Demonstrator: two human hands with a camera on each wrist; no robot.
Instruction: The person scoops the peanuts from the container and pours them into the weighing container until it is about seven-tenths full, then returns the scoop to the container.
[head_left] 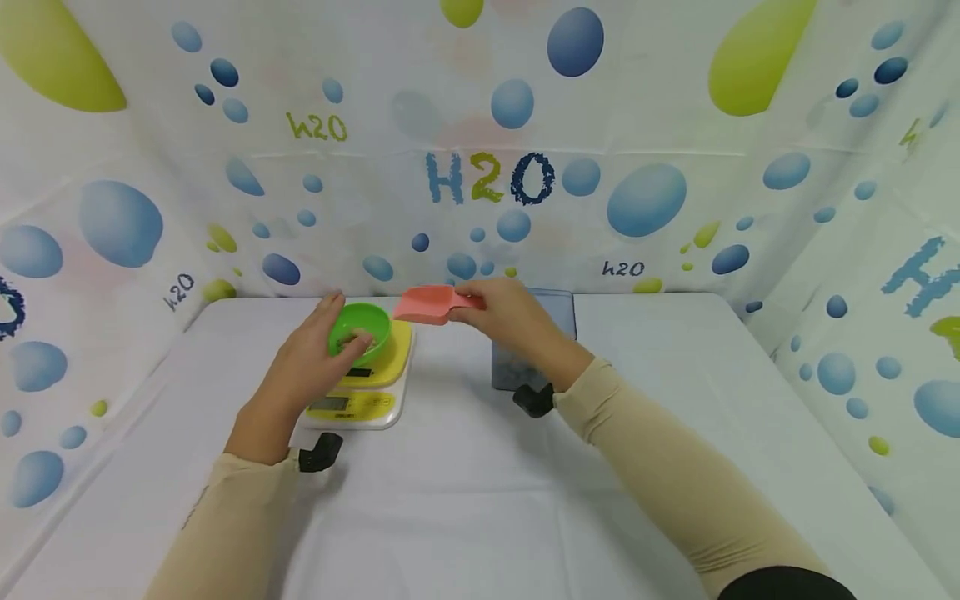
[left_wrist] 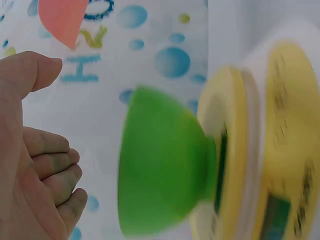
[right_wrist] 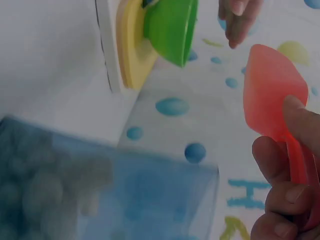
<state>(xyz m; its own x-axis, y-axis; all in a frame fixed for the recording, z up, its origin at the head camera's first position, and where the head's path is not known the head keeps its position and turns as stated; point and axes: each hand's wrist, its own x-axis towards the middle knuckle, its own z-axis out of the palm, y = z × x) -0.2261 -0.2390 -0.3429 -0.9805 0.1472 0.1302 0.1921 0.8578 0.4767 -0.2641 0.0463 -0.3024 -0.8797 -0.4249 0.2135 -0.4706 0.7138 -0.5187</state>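
My right hand grips the handle of a coral-pink scoop, held in the air to the right of a green bowl. The bowl stands on a yellow and white kitchen scale, with some small beige pieces in its bottom. My left hand hovers at the bowl's left side, thumb and fingers spread; in the left wrist view a gap separates it from the bowl. Seen in the right wrist view, thumb and fingers curl round the scoop. What the scoop's pan holds cannot be made out.
Behind and below my right forearm stands a translucent blue-grey container; blurred, rounded pale lumps show through its wall in the right wrist view. A white cloth covers the table. A printed curtain hangs behind and at both sides.
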